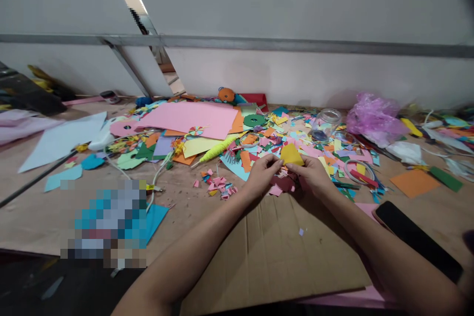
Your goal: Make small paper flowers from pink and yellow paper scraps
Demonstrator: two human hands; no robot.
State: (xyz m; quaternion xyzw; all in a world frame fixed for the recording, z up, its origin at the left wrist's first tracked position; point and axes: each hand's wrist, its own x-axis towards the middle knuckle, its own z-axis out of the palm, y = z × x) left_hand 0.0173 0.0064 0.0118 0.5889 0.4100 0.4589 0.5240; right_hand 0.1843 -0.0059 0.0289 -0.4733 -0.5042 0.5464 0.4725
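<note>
A small yellow paper piece [291, 154] is pinched between both of my hands above the table. My left hand [262, 175] grips its left edge with closed fingertips. My right hand [314, 175] holds its right lower edge, fingers curled. Under my forearms lies a flat sheet of brown cardboard [274, 247]. Pink paper scraps [282, 185] lie just below my hands, and more small pink bits [219, 186] lie to the left.
Coloured paper sheets and cuttings cover the table, with a large pink sheet [192, 117] at the back. A glass jar [325, 124], a pink plastic bag [375, 116], a yellow-green tool [217, 150], a tape ring [358, 172] and a black phone [416, 238] lie around.
</note>
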